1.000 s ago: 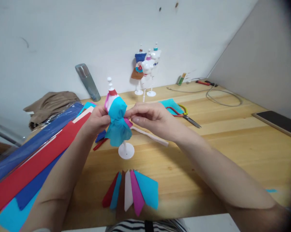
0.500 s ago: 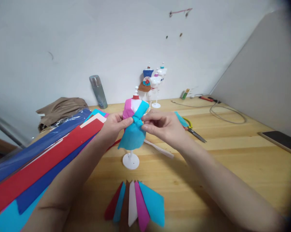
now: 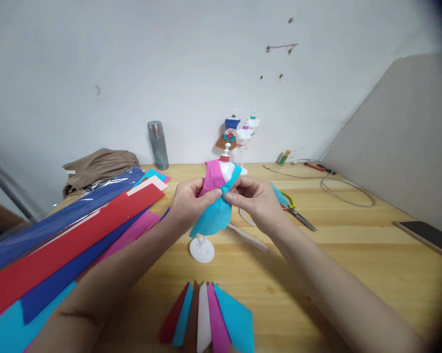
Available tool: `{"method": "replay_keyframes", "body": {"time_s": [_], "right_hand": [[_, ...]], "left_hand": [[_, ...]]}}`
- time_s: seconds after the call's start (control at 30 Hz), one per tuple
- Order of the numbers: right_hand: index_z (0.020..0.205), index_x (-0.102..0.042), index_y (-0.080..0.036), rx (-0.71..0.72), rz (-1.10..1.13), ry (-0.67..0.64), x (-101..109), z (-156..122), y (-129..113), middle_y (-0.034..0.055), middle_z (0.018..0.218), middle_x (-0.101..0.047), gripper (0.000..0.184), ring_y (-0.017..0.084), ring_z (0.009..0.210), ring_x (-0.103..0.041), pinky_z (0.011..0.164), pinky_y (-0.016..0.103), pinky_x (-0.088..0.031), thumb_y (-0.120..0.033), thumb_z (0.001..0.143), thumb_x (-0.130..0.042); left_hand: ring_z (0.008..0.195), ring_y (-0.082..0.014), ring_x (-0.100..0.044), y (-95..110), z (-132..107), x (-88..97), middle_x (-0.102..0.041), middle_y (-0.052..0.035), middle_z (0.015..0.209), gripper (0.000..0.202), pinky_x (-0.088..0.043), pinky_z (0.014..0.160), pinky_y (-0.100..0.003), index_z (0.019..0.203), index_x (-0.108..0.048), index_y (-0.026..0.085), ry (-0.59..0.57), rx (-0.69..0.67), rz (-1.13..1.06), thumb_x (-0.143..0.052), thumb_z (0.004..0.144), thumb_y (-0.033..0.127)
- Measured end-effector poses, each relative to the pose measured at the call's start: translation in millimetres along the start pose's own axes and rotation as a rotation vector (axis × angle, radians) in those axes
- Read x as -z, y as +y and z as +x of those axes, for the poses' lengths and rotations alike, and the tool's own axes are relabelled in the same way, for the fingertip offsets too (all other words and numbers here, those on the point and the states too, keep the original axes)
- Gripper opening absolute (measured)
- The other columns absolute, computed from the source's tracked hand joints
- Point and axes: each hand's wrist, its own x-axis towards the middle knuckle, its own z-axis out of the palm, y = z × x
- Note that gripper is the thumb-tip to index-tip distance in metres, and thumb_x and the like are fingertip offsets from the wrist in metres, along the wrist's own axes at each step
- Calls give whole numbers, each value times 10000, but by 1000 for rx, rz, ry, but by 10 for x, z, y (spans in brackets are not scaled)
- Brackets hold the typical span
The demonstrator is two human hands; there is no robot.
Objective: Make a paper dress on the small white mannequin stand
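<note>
A small white mannequin (image 3: 226,170) stands on a round white base (image 3: 202,250) in the middle of the wooden table (image 3: 353,245). It wears a pink and blue paper dress (image 3: 214,215). My left hand (image 3: 189,202) pinches the dress at the waist from the left. My right hand (image 3: 253,201) pinches the same spot from the right, fingertips almost meeting. A fan of pointed coloured paper strips (image 3: 208,318) lies near the front edge, below the mannequin.
Long coloured paper sheets (image 3: 59,235) cover the table's left side, with a brown cloth (image 3: 99,164) behind. A grey flask (image 3: 158,145), two more dressed mannequins (image 3: 239,135), scissors (image 3: 298,213), a cable (image 3: 348,189) and a dark phone (image 3: 427,235) lie around the back and right.
The mannequin has turned, so the pink band and white chest now face me. Both hands shifted to the waist. The camera view tilted lower and moved back.
</note>
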Motion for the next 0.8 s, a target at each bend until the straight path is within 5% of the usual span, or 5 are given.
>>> {"method": "replay_keyframes", "body": {"time_s": [0.43,0.8], "right_hand": [[673,-654,-215,37,-48,-124,119,8,-25,-26,599,-526,459,131,565,-453,545,299,-378,-646,718,-803],[710,-642,-221,32,-97,-9,27,1,32,-42,640,-513,383,129,606,-443,589,295,-362,-486,620,-903]], "left_hand": [[652,-172,-683,-38,71,49,-760,-53,729,395,-570,639,-290,811,-754,117,-27,33,-80,-899,605,421],[706,-178,-712,-6,15,-3,-800,-76,807,400,-590,676,-282,879,-794,106,-10,46,-50,-895,607,382]]}}
